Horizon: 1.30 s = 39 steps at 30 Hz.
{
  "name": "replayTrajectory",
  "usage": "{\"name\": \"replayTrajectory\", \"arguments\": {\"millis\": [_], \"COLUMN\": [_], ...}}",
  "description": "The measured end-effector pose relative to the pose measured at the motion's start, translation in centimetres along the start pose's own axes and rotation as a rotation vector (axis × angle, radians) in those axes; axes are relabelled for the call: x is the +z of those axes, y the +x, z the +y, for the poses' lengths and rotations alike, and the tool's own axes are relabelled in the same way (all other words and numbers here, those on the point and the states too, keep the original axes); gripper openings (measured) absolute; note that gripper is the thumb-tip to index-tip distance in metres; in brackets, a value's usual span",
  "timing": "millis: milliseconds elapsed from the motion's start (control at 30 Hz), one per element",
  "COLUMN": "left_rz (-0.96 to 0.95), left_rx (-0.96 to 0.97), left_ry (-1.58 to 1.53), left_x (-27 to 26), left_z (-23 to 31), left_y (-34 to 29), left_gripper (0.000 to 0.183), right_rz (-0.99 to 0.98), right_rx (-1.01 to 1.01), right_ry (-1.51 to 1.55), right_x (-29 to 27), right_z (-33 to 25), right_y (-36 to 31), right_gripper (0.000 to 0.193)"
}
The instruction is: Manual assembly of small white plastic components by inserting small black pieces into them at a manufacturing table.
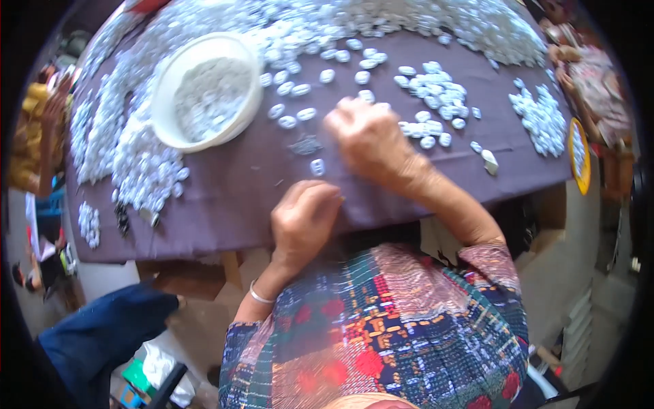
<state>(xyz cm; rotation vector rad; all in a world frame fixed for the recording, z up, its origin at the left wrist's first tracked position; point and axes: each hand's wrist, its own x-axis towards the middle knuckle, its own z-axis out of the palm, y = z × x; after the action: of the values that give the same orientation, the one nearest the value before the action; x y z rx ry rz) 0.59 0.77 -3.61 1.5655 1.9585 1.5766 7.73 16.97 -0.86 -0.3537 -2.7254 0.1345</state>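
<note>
My right hand (368, 140) is raised over the middle of the dark cloth, its fingers bent together; whatever they pinch is hidden. Closer to my body, my left hand (302, 221) curls its fingers and thumb together near the table's front edge, and I cannot make out what is in them. Between the hands, a single white oval plastic piece (317, 167) with slots lies on the cloth. Just beyond it is a small patch of tiny grey bits (305, 144). Several more loose white pieces (300, 89) are scattered past my right hand.
At the left stands a round white tub (252, 102) partly filled with small pieces. Large heaps of white pieces (300, 24) line the far and left sides. Smaller piles (439, 92) lie right, near a yellow-rimmed container (572, 160). Other people sit at both sides.
</note>
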Motion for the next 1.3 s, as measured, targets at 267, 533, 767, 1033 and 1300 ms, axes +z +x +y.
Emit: {"name": "replayTrajectory", "arguments": {"millis": [267, 533, 767, 1033, 1300], "left_rz": [-0.068, -0.022, 0.154, 0.12, 0.147], "left_rx": [-0.051, -0.204, -0.245, -0.157, -0.162], "left_ry": [0.018, -0.014, 0.182, 0.304, 0.3], "left_x": [-0.3, -0.4, -1.1, -1.1, -0.6], "left_z": [0.6, 0.9, 0.1, -0.6, -0.7], "left_y": [0.2, 0.0, 1.6, 1.7, 1.8], "left_gripper": [0.016, 0.015, 0.013, 0.01, 0.014], "right_rz": [0.031, 0.219, 0.11, 0.173, 0.18], "right_rx": [0.093, 0.43, 0.428, 0.238, 0.142], "right_ry": [0.117, 0.111, -0.025, -0.063, 0.141], "right_x": [-0.9, -3.7, -3.0, -3.3, -4.9], "right_z": [-0.7, 6.9, 10.3, 6.2, 3.8], "right_y": [-4.8, -7.8, -6.8, -8.9, -11.1], "right_gripper": [0.015, 0.032, 0.035, 0.038, 0.037]}}
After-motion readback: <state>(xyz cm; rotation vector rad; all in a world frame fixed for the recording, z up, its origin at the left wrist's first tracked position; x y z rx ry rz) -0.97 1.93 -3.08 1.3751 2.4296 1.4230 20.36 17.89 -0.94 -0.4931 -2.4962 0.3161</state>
